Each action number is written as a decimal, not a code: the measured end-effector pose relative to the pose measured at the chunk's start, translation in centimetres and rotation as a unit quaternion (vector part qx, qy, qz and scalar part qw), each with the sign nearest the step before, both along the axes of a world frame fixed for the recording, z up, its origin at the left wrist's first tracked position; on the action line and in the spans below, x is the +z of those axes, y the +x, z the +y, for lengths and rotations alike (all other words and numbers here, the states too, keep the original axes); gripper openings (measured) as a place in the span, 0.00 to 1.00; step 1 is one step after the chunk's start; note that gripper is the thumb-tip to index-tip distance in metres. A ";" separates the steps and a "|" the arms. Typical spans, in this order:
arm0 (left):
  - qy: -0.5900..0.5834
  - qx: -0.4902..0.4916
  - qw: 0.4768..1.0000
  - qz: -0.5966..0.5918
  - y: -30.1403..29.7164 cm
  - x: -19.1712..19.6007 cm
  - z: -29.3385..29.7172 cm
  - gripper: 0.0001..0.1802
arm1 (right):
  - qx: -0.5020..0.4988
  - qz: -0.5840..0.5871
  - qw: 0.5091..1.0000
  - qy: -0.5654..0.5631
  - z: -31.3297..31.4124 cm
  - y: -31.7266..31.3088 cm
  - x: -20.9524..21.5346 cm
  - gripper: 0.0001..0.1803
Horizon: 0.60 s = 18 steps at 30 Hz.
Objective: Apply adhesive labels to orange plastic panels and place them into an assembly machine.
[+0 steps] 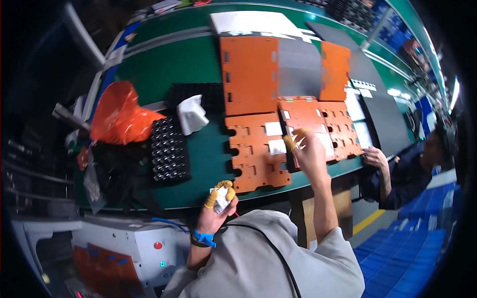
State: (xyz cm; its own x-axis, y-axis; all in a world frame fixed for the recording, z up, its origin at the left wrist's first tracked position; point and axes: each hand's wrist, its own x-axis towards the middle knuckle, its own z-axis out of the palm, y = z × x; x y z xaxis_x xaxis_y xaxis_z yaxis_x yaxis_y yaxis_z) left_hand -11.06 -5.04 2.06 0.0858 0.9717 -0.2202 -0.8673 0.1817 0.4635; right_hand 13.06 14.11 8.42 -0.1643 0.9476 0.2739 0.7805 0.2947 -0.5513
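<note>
My left hand point(219, 202), yellow covers on its fingers and a blue band at the wrist, is closed around a small white piece point(221, 196) with dark marks, near the table's front edge. My right hand point(309, 150) reaches over the middle orange panel point(300, 105). Its covered fingertips are drawn together, with a bit of white between them that is too small to name. On the left orange panel point(251, 171), which has cutouts along its edges, lie two white rectangular pieces point(273, 128). Another orange panel with cutouts point(347, 136) adjoins on the right.
A tall orange sheet point(250, 74) and a grey sheet point(299, 67) stand behind. To the left are an orange plastic bag point(117, 116), a black studded tray point(169, 154) and crumpled white material point(193, 114). A co-worker's hand point(376, 158) rests at the table's right edge.
</note>
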 end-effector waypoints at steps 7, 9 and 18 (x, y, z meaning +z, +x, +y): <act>-0.012 -0.094 0.995 -0.032 0.6 0.1 2.1 0.36 | -0.113 0.284 0.952 -0.002 16.2 13.8 -1.2 0.31; -0.010 -0.093 0.996 -0.014 0.8 0.3 2.4 0.35 | -0.102 0.275 0.955 0.044 21.1 16.1 -0.4 0.35; -0.016 -0.069 0.997 0.020 2.4 0.4 2.9 0.33 | -0.254 0.127 0.956 0.066 34.0 14.4 0.7 0.60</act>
